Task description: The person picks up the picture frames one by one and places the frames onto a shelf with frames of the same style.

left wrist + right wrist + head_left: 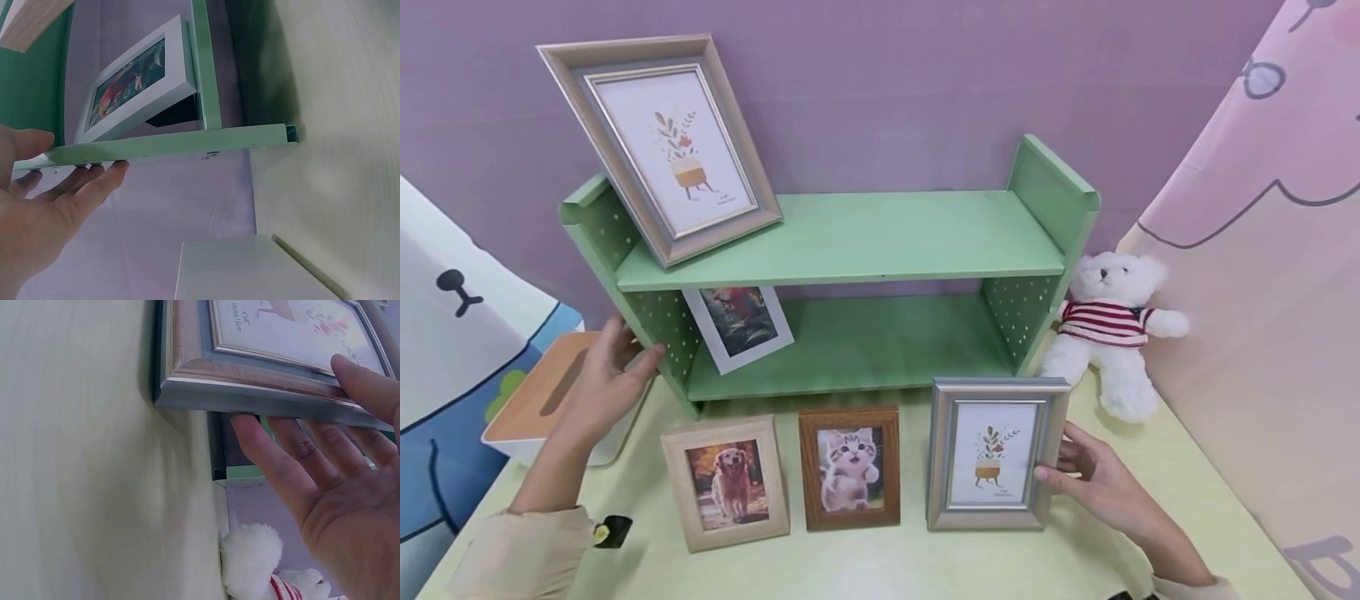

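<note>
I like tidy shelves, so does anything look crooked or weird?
Up left on the green shelf, the big flower frame stands at a slant, and so does the white frame below: neither lines up with the shelf's front edge. Nothing looks spilled or broken.

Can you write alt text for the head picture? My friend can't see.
A person's right hand holds a framed plant picture before a green shelf whose side the left hand grips. A dog picture and a kitten picture are alongside. Another plant picture and a white-framed picture are on the shelf, with a white teddy beside it.

3 frames point(850, 468) before shelf point(880, 233); room above
</note>
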`<state>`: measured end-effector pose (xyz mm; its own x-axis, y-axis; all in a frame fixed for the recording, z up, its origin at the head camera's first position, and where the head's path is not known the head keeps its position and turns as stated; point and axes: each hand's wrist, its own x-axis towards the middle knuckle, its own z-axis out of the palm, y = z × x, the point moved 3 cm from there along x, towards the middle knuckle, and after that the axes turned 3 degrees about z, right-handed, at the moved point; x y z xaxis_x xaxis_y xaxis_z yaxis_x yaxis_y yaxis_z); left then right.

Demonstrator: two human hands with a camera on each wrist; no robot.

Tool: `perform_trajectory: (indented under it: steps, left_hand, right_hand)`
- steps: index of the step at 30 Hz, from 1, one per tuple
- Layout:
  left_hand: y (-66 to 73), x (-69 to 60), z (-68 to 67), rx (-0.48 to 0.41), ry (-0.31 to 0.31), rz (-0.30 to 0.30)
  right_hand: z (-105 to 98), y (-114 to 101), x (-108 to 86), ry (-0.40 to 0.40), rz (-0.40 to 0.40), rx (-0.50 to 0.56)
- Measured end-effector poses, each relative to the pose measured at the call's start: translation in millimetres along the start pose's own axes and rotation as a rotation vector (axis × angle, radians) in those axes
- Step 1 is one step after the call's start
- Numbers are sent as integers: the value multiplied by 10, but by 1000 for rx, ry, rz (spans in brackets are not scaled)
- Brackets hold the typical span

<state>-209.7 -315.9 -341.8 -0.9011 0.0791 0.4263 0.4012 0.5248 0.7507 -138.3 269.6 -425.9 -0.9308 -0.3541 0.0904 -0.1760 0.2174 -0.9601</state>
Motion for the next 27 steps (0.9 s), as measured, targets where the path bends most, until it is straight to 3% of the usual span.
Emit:
perform_trajectory:
  steps: [8, 15, 27]
  left_hand:
    - [-9, 6, 22, -4, 6, -20]
    - [-13, 7, 10, 9, 20, 8]
    - [-2, -16, -5, -12, 10, -42]
  right_hand:
    - [15, -16, 0, 25, -52, -60]
    - [46, -45, 12, 57, -70, -97]
    - [63, -57, -5, 39, -54, -29]
